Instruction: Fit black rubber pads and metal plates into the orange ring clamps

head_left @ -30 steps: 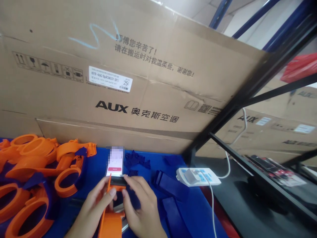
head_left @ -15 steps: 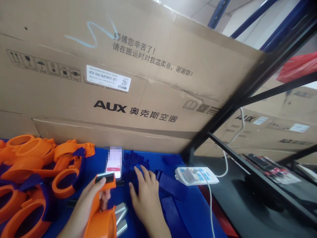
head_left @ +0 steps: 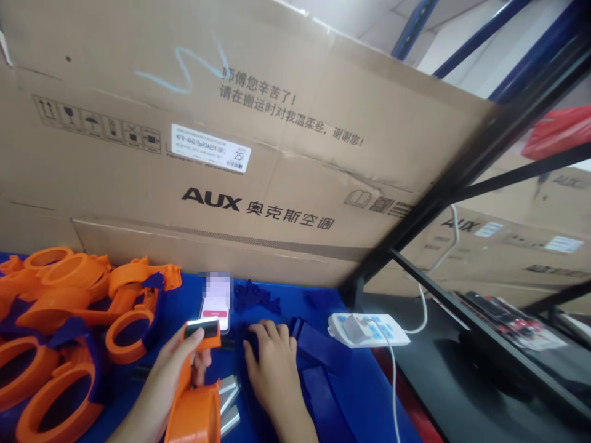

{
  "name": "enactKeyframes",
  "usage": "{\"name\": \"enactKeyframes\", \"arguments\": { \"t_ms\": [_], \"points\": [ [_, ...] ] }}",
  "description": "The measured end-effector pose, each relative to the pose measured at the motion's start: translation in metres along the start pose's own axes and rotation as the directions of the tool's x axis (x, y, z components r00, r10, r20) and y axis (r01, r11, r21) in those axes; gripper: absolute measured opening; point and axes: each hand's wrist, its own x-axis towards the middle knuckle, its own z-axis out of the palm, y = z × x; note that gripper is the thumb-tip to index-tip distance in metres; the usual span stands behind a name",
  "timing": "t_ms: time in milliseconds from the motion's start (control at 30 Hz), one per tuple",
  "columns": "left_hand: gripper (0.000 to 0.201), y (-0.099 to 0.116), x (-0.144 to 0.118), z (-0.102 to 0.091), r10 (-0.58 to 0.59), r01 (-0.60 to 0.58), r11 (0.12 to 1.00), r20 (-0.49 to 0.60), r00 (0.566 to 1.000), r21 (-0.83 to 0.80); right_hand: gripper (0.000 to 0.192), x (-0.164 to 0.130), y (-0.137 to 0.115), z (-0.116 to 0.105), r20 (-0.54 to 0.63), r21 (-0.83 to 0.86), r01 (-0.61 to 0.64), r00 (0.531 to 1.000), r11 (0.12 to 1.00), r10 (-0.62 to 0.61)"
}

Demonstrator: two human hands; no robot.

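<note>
My left hand (head_left: 178, 363) is wrapped round an orange tape dispenser (head_left: 192, 418), its thumb on the black roller behind the toothed blade (head_left: 202, 321). My right hand (head_left: 272, 363) lies palm down over a dark blue plastic part (head_left: 244, 375), fingers bent over it; the fingertips are partly hidden. More dark blue plastic parts (head_left: 322, 344) lie to the right of that hand, and a pile of small dark blue pieces (head_left: 258, 296) sits beyond it. Silvery metal pieces (head_left: 229, 406) rest between the two hands.
Many orange tape dispensers (head_left: 69, 301) are heaped on the left of the blue table surface (head_left: 369, 381). A lit phone (head_left: 216, 301) stands in front of the large cardboard box (head_left: 258, 172). A white power strip (head_left: 369, 330) with a cable lies at right, near a black shelf frame (head_left: 397, 240).
My right hand has moved down a little, and its spread fingers have drawn together and bent over the blue part. My left hand keeps the tape dispenser; the view has shifted slightly.
</note>
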Motion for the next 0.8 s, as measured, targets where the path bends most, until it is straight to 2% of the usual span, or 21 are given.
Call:
{"name": "enactKeyframes", "arguments": {
  "t_ms": [200, 367, 500, 800],
  "points": [
    [0.037, -0.002, 0.003, -0.002, 0.018, -0.018, 1.0, 0.013, 1.0, 0.005, 0.036, 0.0, -0.001, 0.004, -0.068, -0.031, -0.063, 0.996, 0.998, 0.061],
    [0.035, -0.006, 0.003, -0.005, 0.018, -0.019, 0.999, 0.02, 1.0, 0.034, 0.027, -0.001, 0.0, 0.007, -0.058, -0.027, -0.066, 0.996, 0.997, 0.065],
    [0.035, -0.007, 0.004, -0.005, 0.006, -0.008, 0.998, 0.028, 1.0, 0.061, 0.023, 0.001, 0.0, 0.006, -0.067, 0.011, -0.058, 0.996, 0.998, 0.058],
    [0.033, -0.01, 0.006, -0.005, 0.07, -0.072, 0.995, 0.035, 0.997, 0.067, 0.028, 0.004, 0.001, 0.007, -0.156, 0.161, 0.004, 0.987, 0.987, 0.021]
  ]
}}
